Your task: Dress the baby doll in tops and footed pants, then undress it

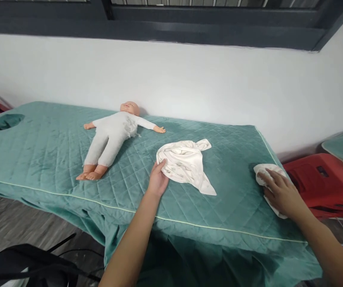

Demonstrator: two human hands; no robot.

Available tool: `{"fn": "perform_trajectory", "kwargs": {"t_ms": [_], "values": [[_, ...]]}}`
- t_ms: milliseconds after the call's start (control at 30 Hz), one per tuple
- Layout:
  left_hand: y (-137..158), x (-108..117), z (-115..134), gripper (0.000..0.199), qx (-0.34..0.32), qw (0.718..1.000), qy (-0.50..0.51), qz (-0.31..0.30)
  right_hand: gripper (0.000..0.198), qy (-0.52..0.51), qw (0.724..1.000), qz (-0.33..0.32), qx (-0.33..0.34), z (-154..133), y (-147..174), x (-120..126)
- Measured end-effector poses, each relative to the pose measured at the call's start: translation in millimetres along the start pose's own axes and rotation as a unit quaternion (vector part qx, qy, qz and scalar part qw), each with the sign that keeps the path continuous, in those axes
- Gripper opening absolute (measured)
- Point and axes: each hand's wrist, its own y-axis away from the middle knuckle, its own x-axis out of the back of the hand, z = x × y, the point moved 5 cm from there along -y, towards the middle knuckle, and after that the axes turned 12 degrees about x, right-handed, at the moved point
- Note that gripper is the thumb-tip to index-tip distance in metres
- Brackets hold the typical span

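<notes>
Cloth (185, 165) on bed (231, 215) is pinched by left hand's (158, 179) fingers. Bundle (263, 168) is partly covered by right hand (280, 192); finger grip can't be told.

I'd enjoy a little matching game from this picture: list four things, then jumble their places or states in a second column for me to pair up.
Things:
1. Doll
2. Left hand
3. Right hand
4. Window frame

Places or states:
A. Over a bunched white cloth
B. Dark, above the white wall
C. Lying face up on the green cover
D. Holding the edge of a printed cloth

Pairs: 1-C; 2-D; 3-A; 4-B
</notes>
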Motion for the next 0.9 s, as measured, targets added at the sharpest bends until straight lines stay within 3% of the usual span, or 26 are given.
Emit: {"fn": "perform_trajectory", "kwargs": {"t_ms": [100, 233, 400, 500, 567, 633, 733, 800, 900], "values": [[0, 1, 0, 0.041, -0.002, 1.000, -0.002, 0.002, 0.047, 0.105, 0.989, -0.075, 0.077, -10, 2, -4], [-1, 0, 0, 0.043, -0.013, 1.000, -0.022, 0.006, 0.054, 0.180, 0.981, -0.004, 0.075, -27, -6, 11], [-10, -14, 4, 0.047, -0.003, 0.992, -0.120, 0.038, 0.063, 0.098, 0.986, 0.032, 0.131, -83, -49, 26], [-5, -48, 22, 0.039, -0.016, 0.958, -0.287, 0.011, 0.067, -0.004, 0.980, 0.043, 0.193, -128, -94, 48], [9, -87, 37, 0.032, -0.035, 0.892, -0.448, -0.050, 0.067, -0.095, 0.967, 0.043, 0.233, -159, -128, 69], [30, -133, 50, 0.027, -0.070, 0.788, -0.595, -0.140, 0.065, -0.177, 0.949, 0.039, 0.258, -189, -160, 93], [67, -191, 68, 0.020, -0.173, 0.656, -0.699, -0.228, 0.058, -0.252, 0.930, -0.003, 0.267, -221, -196, 119], [84, -212, 79, 0.019, -0.256, 0.589, -0.740, -0.202, 0.045, -0.248, 0.935, -0.039, 0.251, -231, -209, 127], [97, -217, 89, 0.028, -0.363, 0.479, -0.793, -0.097, 0.030, -0.186, 0.959, -0.022, 0.213, -228, -215, 135]]}}
